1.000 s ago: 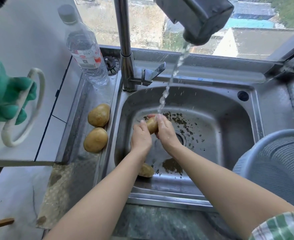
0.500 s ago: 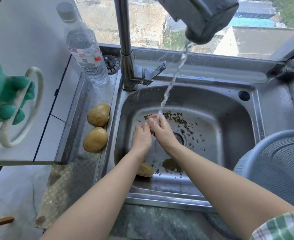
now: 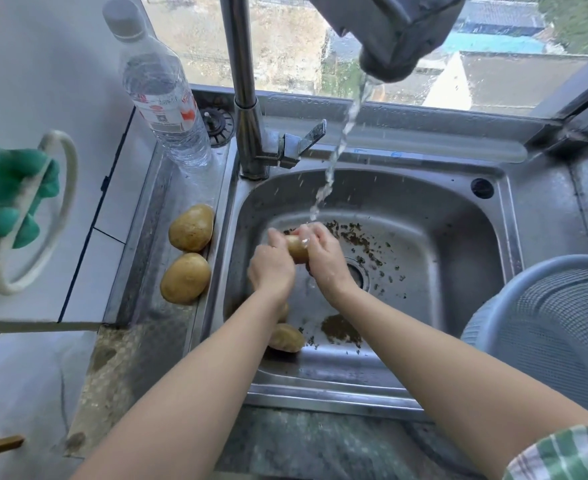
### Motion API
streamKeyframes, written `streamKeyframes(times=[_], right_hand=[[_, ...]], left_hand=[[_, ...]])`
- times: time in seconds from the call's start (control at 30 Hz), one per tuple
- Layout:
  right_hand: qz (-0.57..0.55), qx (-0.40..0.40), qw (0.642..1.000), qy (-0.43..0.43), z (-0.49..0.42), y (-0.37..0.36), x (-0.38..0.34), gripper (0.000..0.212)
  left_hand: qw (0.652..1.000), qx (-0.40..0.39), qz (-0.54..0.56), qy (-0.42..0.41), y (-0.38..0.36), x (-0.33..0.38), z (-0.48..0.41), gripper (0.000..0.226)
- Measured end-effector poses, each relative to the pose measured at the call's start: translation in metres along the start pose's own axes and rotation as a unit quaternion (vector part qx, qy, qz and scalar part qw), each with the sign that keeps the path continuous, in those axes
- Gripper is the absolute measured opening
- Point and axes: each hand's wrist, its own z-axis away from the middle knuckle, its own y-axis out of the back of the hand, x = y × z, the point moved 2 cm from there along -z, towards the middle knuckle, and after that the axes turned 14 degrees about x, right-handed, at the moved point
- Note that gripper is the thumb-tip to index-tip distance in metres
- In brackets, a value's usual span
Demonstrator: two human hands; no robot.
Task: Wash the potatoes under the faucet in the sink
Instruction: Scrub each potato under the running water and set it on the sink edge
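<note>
Both hands hold one small potato (image 3: 296, 247) over the middle of the steel sink (image 3: 441, 237), right under the stream of water (image 3: 337, 147) from the faucet head (image 3: 393, 39). My left hand (image 3: 271, 268) grips its near end and my right hand (image 3: 323, 254) wraps its right side. Another potato (image 3: 287, 337) lies on the sink floor near the front, partly hidden by my left forearm. Two more potatoes (image 3: 192, 227) (image 3: 185, 278) rest on the ledge left of the basin.
Dirt specks lie around the drain (image 3: 356, 273). The faucet column (image 3: 247, 109) with its lever (image 3: 306, 140) rises at the back left. A water bottle (image 3: 162, 95) stands beside it. A blue-grey strainer basket (image 3: 549, 327) sits at the right. Green gloves (image 3: 5, 195) hang at the left.
My hands have turned the potato between them under the stream; it shows again between the fingers after being covered half a second ago. Nothing else has moved.
</note>
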Motion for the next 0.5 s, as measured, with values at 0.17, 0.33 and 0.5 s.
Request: streamKeyframes(times=[0.17,0.33,0.5], right_hand=[[0.080,0.015,0.995,-0.057,-0.005,0.000,0.001,0.037],[0.103,-0.001,0.967,-0.234,0.002,0.007,-0.002,0.052],[0.055,-0.059,0.965,-0.248,0.010,0.004,-0.004,0.049]], left_hand=[[0.989,0.004,-0.115,-0.094,0.008,0.001,0.002,0.076],[0.989,-0.075,0.006,-0.124,-0.006,-0.009,0.003,0.037],[0.942,-0.095,0.271,0.174,-0.007,-0.006,-0.007,0.035]])
